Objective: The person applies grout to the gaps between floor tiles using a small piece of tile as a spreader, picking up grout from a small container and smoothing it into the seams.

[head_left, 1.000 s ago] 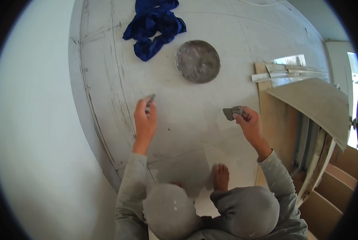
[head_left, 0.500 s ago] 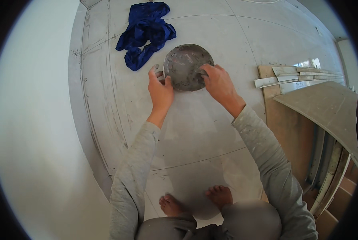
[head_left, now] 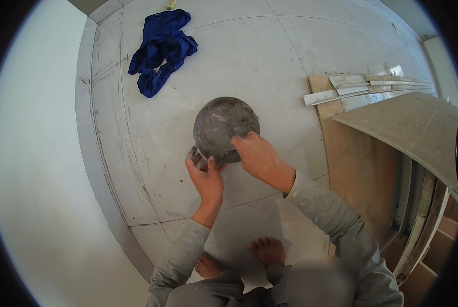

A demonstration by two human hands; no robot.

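A round grey bowl [head_left: 223, 125], caked with dried mortar, is near the middle of the view above the pale tiled floor [head_left: 249, 56]. My right hand [head_left: 257, 156] grips its near right rim. My left hand [head_left: 204, 176] is closed at the bowl's near left edge, with a small grey tool pinched in the fingers against the rim. The tool is mostly hidden by the fingers. Both grey sleeves come in from the lower edge.
A crumpled blue cloth [head_left: 162, 46] lies on the floor at the upper left. A white wall [head_left: 29, 169] runs along the left. Boards, a large tile slab [head_left: 408, 128] and white trim strips [head_left: 362, 89] are stacked at the right. My bare feet [head_left: 267, 250] are below.
Both hands reached forward from the bare floor to the bowl and took hold of it; the bowl now sits closer to me and lower in view.
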